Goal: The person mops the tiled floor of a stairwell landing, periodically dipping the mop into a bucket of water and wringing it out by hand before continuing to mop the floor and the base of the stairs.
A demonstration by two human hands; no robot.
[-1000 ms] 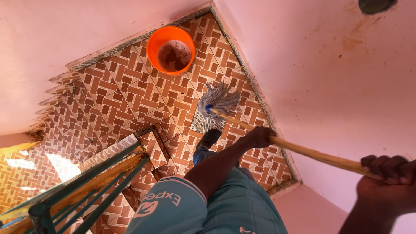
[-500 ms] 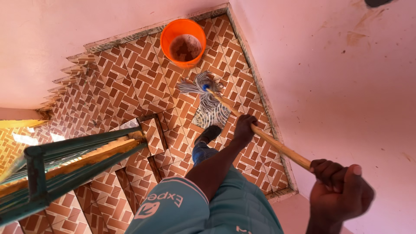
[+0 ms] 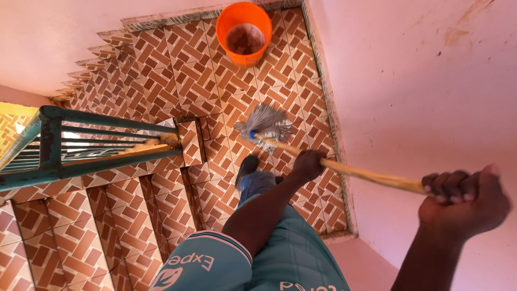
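Both hands are wrapped around a wooden mop handle (image 3: pixel 371 175): the left hand (image 3: pixel 308 164) grips it lower down, the right hand (image 3: pixel 466 199) clenches the upper end. The grey mop head (image 3: pixel 265 125) lies spread on the patterned tile floor (image 3: pixel 177 75), just ahead of a dark shoe (image 3: pixel 246 166). An orange bucket (image 3: pixel 245 32) stands in the corner, holding what looks like murky water. A green railing (image 3: pixel 59 145) runs alongside the steps.

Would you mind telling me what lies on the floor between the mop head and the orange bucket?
Nothing: in the head view, only bare patterned tile floor shows between the mop head and the orange bucket, which stand well apart.
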